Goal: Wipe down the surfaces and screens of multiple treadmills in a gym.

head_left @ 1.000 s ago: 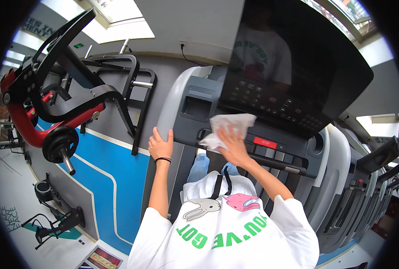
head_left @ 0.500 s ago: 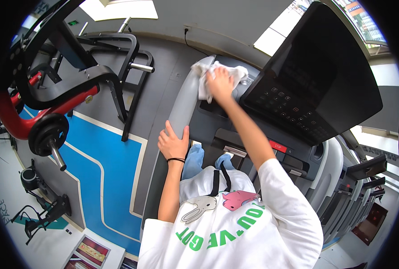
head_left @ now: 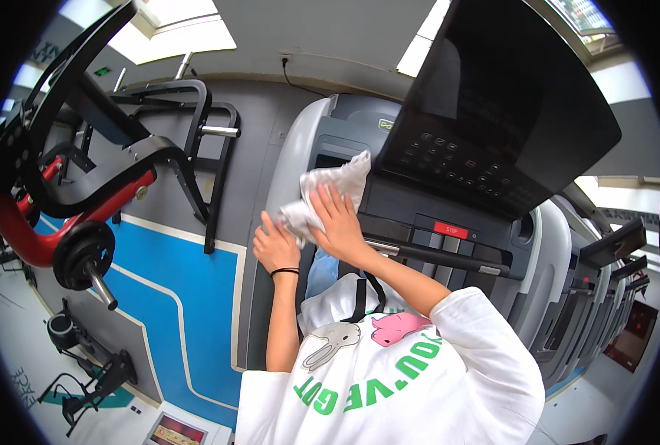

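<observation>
A crumpled white cloth (head_left: pixel 343 180) lies over the inner side of the grey treadmill side arm (head_left: pixel 297 148), one corner sticking out toward the console. My right hand (head_left: pixel 335 222) presses on it palm down, fingers stretched along the fabric, keeping hold of it. Just left of the cloth, my left hand (head_left: pixel 276 246) rests on the lower part of the side arm with its fingers apart, holding nothing. A fold of cloth hangs beside my left fingers; whether they touch it I cannot tell. The black console screen (head_left: pixel 493 104) stands up to the right of both hands.
A black handlebar (head_left: pixel 441 256) crosses below a red button (head_left: pixel 451 230). More treadmills (head_left: pixel 567 297) line up at the right. To the left stand a weight machine with black plates (head_left: pixel 83 256) and a black frame rack (head_left: pixel 218 170). A blue floor strip (head_left: pixel 204 334) runs alongside.
My right hand has drawn the cloth from the far end of the side arm back toward me, close to my left hand. My left hand stays on the side arm. The view has shifted slightly.
</observation>
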Motion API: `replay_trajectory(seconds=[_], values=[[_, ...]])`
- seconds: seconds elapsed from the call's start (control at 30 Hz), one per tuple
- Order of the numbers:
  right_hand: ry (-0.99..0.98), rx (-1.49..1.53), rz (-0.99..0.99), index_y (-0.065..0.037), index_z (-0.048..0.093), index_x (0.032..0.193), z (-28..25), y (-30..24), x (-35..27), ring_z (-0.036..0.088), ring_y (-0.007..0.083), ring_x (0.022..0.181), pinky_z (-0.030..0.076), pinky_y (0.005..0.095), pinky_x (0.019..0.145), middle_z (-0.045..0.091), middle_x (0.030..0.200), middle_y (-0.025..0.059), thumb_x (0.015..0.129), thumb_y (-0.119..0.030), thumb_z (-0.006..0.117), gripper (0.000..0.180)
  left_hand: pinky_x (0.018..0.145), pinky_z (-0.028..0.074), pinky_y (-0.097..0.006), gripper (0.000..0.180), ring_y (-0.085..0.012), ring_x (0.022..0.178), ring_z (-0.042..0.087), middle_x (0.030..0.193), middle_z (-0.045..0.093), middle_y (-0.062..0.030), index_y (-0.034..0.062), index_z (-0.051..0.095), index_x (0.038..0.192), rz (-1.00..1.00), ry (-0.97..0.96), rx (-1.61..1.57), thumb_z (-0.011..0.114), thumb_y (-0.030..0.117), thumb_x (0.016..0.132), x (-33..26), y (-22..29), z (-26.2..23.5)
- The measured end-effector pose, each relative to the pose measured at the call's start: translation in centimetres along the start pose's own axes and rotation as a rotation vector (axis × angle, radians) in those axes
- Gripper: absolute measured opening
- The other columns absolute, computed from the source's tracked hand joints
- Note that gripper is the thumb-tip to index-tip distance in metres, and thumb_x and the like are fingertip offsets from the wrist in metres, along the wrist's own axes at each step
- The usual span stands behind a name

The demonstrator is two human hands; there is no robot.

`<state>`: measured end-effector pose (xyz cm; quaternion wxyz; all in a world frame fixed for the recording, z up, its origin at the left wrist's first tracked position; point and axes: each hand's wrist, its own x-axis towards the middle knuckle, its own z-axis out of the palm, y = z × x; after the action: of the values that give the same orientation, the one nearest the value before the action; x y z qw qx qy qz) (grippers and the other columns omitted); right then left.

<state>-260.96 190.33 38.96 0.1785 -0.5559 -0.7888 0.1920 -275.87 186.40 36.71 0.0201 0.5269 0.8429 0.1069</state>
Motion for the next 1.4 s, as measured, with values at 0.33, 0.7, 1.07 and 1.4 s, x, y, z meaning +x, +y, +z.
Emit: replay_trajectory(seconds=[0.33, 0.7, 1.07, 1.4], values=[[-0.023, -0.121, -0.041, -0.004, 0.035, 0.138, -3.9, 5.1, -5.4, 0.025, 0.0307, 0.136, 0.019, 0.0463, 0.109, 0.029, 0.146, 0.0148, 0.078, -0.033, 0.059, 0.071, 0.073, 0.047, -0.046, 0.044, -0.0375, 0.087, 0.058, 0.101, 0.059, -0.0200, 0.0063, 0.047, 0.126, 0.001, 0.069, -0.014, 0.039, 0.035, 0.094, 0.2, 0.5, -0.2], [-0.181, -0.021, 0.163, 0.002, 0.055, 0.107, 0.3, 1.2, 4.5, 0.053, 0.0314, 0.101, 0.034, 0.0471, 0.094, 0.057, 0.109, 0.0177, 0.082, -0.032, 0.056, 0.043, 0.073, 0.047, -0.047, 0.043, -0.0385, 0.086, 0.058, 0.097, 0.060, -0.0205, 0.0092, 0.047, 0.124, -0.013, 0.060, -0.006, 0.038, 0.039, 0.094, -0.1, 0.0, 0.3], [0.520, 1.964, 0.338, -0.007, 0.038, 0.135, -20.5, 12.6, -11.6, 0.052, 0.0248, 0.115, 0.043, 0.0400, 0.097, 0.051, 0.126, 0.0112, 0.095, -0.044, 0.036, 0.054, 0.079, 0.045, -0.048, 0.046, -0.0394, 0.097, 0.055, 0.109, 0.057, -0.0215, 0.0073, 0.045, 0.126, -0.029, 0.007, -0.107, 0.039, 0.040, 0.094, 1.1, -1.1, 0.6], [1.273, 0.279, 0.283, 0.009, 0.032, 0.131, -35.4, 25.8, 2.8, 0.019, 0.0366, 0.135, 0.020, 0.0437, 0.109, 0.031, 0.140, 0.0253, 0.096, -0.042, 0.039, 0.062, 0.105, 0.028, -0.035, 0.047, -0.0254, 0.123, 0.041, 0.131, 0.046, -0.0167, -0.0047, 0.043, 0.128, 0.327, -0.255, -1.255, 0.042, 0.031, 0.097, 10.0, 17.1, -0.1]])
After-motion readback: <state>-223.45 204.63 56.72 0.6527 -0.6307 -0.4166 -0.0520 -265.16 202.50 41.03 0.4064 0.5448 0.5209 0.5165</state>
